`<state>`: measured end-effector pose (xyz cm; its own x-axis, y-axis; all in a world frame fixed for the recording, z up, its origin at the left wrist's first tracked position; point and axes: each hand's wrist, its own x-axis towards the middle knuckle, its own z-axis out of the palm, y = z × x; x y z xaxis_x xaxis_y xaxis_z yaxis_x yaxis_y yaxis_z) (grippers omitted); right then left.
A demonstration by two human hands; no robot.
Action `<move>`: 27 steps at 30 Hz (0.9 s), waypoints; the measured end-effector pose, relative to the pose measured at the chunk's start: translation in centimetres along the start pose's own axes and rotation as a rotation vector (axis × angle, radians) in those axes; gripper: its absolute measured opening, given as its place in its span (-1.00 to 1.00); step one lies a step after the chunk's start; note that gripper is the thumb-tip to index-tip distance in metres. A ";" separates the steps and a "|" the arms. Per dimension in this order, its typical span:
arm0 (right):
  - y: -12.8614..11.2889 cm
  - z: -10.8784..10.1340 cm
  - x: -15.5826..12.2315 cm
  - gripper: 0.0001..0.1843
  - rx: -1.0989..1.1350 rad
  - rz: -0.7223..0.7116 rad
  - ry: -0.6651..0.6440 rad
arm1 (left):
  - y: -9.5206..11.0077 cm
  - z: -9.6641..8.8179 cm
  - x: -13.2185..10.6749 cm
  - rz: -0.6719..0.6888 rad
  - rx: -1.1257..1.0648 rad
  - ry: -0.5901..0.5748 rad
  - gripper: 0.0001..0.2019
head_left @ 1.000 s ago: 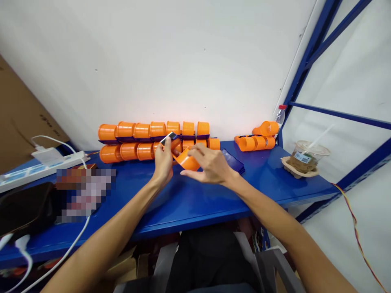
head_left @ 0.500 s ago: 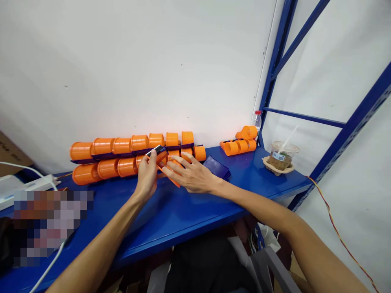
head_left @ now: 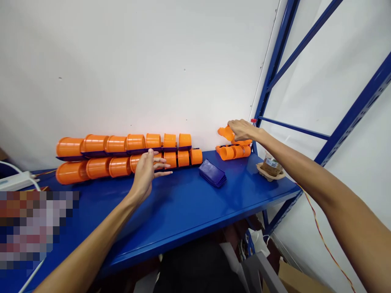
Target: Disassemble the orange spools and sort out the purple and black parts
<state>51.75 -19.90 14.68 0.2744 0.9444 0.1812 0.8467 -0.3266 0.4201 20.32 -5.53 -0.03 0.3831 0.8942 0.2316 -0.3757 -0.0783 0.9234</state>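
Observation:
My right hand (head_left: 241,129) reaches to the back right of the table, its fingers closed over an orange plastic cup-shaped piece (head_left: 226,132) with a flat tongue on its left. That piece is just above a small stack of orange cup-shaped pieces (head_left: 227,153); my hand hides part of it, and I cannot tell whether it touches the stack. My left hand (head_left: 146,170) hovers with fingers apart and nothing in them, before two long stacked rows of orange cup-shaped pieces (head_left: 98,167) with dark blue parts. A pile of flat dark blue pieces (head_left: 213,172) lies between the hands.
The blue table (head_left: 171,211) runs along a white wall. At its right end a plastic cup (head_left: 272,163) stands in a cardboard holder (head_left: 265,173) beneath my right forearm, near blue rack posts (head_left: 265,101). A white power strip (head_left: 18,182) and cable are on the left.
My right hand has moved from beside my left hand to the stack at the back right. My left hand has opened; the dark and orange piece it held is gone from it.

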 end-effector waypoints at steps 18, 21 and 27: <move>3.5 5.1 3.2 -0.40 -0.161 0.034 -0.242 | -0.4 -0.3 0.1 -0.005 0.058 -0.015 -0.52; 3.8 5.6 3.6 -0.36 -0.147 0.048 -0.262 | -0.5 -0.3 0.1 -0.003 0.066 -0.020 -0.51; 4.1 6.3 3.9 -0.35 -0.123 0.055 -0.252 | -0.2 -0.2 -0.1 -0.001 0.073 -0.025 -0.50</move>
<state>59.17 -17.34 11.55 0.4361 0.8998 -0.0138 0.7702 -0.3653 0.5229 20.21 -5.54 -0.32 0.4049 0.8831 0.2371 -0.3131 -0.1097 0.9434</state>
